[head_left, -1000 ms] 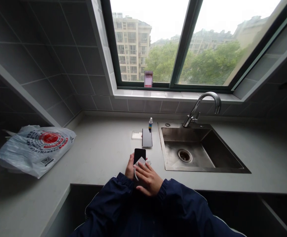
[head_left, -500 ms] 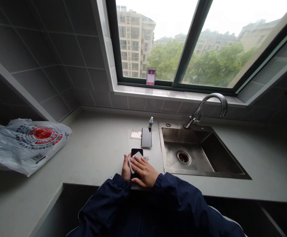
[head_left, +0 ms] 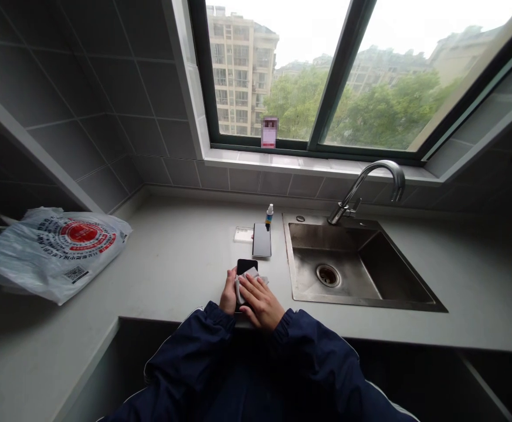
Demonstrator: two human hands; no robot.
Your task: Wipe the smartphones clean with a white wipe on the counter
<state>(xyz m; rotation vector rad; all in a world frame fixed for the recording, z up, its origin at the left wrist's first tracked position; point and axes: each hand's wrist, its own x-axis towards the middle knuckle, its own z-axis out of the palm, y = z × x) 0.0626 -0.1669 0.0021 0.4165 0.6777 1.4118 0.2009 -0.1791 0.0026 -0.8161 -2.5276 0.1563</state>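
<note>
My left hand (head_left: 229,293) grips a black smartphone (head_left: 247,265) by its left side, just above the counter's front edge. Over the phone's screen, my right hand (head_left: 262,302) presses a crumpled whitish cloth or tissue (head_left: 256,273) under its fingers. The lower part of the phone is mostly covered by this hand and the cloth. A second phone (head_left: 262,240), dark and shiny, lies just beyond my hands. Beside it on the left is a clear flat case (head_left: 243,234), and behind it stands a small white-capped bottle (head_left: 270,214).
A steel sink (head_left: 291,264) is set into the pale counter (head_left: 185,246) on the right, with a curved tap (head_left: 361,176) behind it. A printed plastic bag (head_left: 57,252) lies at the left. On the windowsill a small pink card (head_left: 269,135) leans against the window.
The view has shifted slightly. My right hand and the cloth have slid a little over the phone, and the cloth looks more bunched. My left hand keeps its hold.
</note>
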